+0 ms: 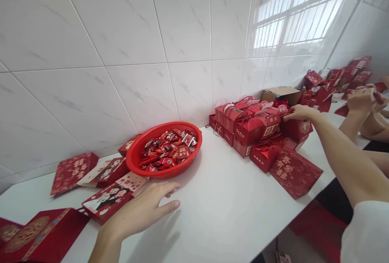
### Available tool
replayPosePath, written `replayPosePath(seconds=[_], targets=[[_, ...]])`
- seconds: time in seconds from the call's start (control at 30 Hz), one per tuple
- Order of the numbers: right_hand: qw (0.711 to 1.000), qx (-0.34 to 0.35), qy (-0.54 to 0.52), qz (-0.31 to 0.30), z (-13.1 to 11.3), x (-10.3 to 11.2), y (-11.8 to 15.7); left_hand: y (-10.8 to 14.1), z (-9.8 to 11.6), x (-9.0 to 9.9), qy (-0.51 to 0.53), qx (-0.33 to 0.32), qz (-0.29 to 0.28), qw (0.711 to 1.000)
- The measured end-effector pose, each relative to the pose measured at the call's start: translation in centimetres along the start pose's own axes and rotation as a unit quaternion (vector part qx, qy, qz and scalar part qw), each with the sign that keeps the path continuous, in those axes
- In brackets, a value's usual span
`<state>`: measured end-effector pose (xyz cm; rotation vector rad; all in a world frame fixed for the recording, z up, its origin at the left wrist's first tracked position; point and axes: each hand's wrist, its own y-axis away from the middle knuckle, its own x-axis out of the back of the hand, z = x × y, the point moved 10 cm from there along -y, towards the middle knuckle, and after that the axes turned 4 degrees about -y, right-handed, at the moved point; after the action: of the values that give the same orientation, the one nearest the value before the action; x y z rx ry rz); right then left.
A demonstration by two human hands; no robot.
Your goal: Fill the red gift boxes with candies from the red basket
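My left hand hovers over the white table, fingers stretched and apart, holding nothing. Just beyond it stands a red plastic basket with many small wrapped sweets. On the right, my right hand reaches to the back of a pile of red gift boxes, its fingers closed at the top of a red gift box. Part of that grip is hidden by the neighbouring boxes. A larger red box with gold characters lies tilted at the front of the pile.
Flat red gift bags and printed boxes lie left of the basket. A cardboard box stands against the tiled wall. At far right, another person's hands are near more red boxes.
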<state>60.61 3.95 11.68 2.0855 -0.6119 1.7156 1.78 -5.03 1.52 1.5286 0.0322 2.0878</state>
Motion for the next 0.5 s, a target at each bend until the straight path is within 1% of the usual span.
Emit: replayPosePath(seconds=[0.17,0.23,0.3,0.4,0.5], targets=[[0.996,-0.075,-0.032,0.045,2.0,1.5,0.9,-0.2,0.1,-0.7,0.001,0.004,-0.020,1.000],[0.993,-0.088,-0.048,0.057,2.3,2.0,1.2,-0.4,0.0,-0.9,0.003,0.004,-0.024,1.000],[0.993,-0.073,-0.064,0.065,2.0,2.3,1.5,-0.5,-0.3,-1.1,0.005,0.004,-0.026,1.000],[0.993,-0.019,-0.097,0.067,1.1,2.3,2.2,-0.7,-0.7,-1.2,0.002,0.005,-0.025,1.000],[0.989,0.019,-0.120,0.079,1.0,2.2,3.1,-0.9,-0.9,-1.3,0.002,0.007,-0.023,1.000]])
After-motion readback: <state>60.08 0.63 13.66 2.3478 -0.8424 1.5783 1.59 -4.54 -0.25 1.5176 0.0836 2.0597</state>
